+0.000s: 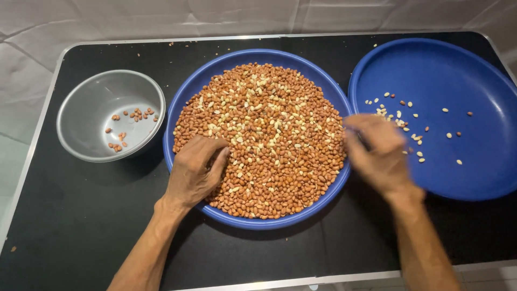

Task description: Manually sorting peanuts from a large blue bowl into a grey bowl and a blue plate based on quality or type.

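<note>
A round blue tray (257, 56) in the middle of the black table is heaped with red-brown peanuts (269, 145), some pale skinless ones mixed in. My left hand (195, 172) rests on the peanuts at the tray's left side, fingers curled among them. Blurred with motion, my right hand (381, 153) hovers over the gap between this tray and a second blue tray (474, 178) on the right. That tray holds a scatter of pale and a few brown peanuts (401, 116). Whether the right hand holds any nuts is hidden.
A grey metal bowl (86, 102) with several red-brown peanuts inside stands at the left. The black table (81, 226) has a metal rim, and a few crumbs lie on it. White cloth hangs behind the table.
</note>
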